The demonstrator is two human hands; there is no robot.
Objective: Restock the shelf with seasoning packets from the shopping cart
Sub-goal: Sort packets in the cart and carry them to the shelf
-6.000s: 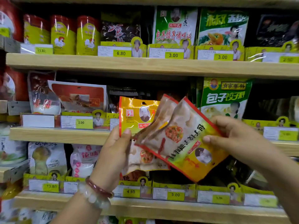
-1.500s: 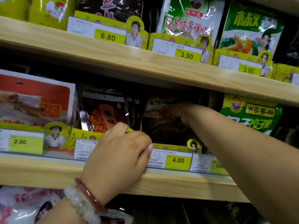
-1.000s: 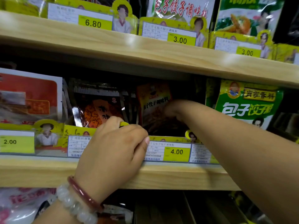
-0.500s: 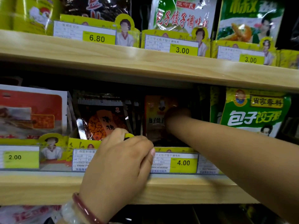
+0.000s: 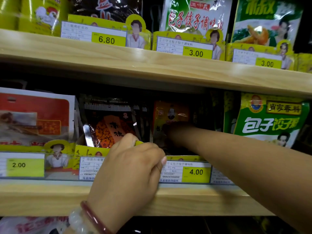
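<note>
Six seconds back both hands hold yellow seasoning packets out in front of the shelves. Now the right hand (image 5: 170,130) is deep in the middle shelf (image 5: 50,198) against an upright orange-yellow packet (image 5: 170,112), which leaned a moment ago, and the left hand (image 5: 130,168) grips the yellow tag strip (image 5: 87,149).

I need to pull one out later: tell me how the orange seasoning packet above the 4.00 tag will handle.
The orange seasoning packet is probably floppy: it is a thin, flat film pouch. Its glossy glare suggests a slippery surface. It stands upright in a row, so it may tip once the right hand lets go.
</note>
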